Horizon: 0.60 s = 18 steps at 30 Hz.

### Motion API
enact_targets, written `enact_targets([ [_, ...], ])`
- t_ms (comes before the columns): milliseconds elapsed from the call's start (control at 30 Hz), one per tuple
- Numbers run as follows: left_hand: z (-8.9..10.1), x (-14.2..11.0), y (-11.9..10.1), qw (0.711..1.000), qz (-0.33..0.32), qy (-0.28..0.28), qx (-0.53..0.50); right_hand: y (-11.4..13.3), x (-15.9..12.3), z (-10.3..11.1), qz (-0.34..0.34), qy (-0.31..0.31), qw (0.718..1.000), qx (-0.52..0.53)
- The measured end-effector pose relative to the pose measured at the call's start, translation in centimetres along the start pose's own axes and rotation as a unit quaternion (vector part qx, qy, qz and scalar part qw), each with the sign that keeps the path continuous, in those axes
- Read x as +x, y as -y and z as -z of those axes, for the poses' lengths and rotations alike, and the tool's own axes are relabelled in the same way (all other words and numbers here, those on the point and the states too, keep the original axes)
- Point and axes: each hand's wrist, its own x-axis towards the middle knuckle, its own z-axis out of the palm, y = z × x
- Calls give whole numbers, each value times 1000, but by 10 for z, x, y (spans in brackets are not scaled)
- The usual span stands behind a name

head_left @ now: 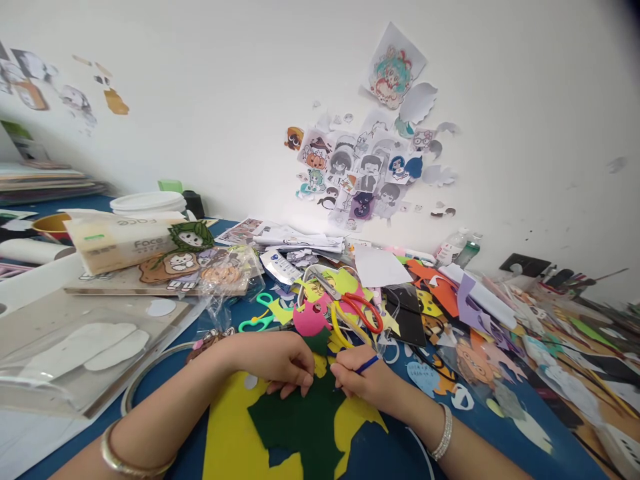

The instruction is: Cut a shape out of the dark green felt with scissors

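Observation:
My left hand (280, 363) is curled low over a dark green felt-like sheet (300, 427), its bent fingers pressed on the upper part. In my right hand (357, 380) a slim blue pen (369, 364) is pinched, tip down at the sheet's right upper edge; the tip itself is hidden by the fingers. The green sheet has irregular cut edges and lies on a larger yellow sheet (227, 433). Just beyond my hands are red-handled scissors (367, 312), yellow-handled scissors (340, 327) and a pink cutout (311, 319).
Teal-handled scissors (257, 323) lie left of the scrap pile. A tissue pack (125, 243) and a clear bag with white shapes (90, 353) are at left. Colourful scraps (440, 287), bottles (470, 250) and a power strip (620, 447) crowd the right. Drawings (370, 167) cover part of the wall.

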Motion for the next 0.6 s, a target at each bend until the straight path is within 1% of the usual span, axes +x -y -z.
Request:
enact_targets([
  [100,0,0,-1,1000,-1,-1,2,1,0,0,-11,-2,1000,17],
  [300,0,0,-1,1000,-1,3,-5,2,0,-1,-15,6,1000,21],
  [400,0,0,-1,1000,0,2,-3,1,0,-1,-14,-2,1000,16],
  [600,0,0,1,1000,0,-3,-6,3,0,0,-18,14,1000,14],
])
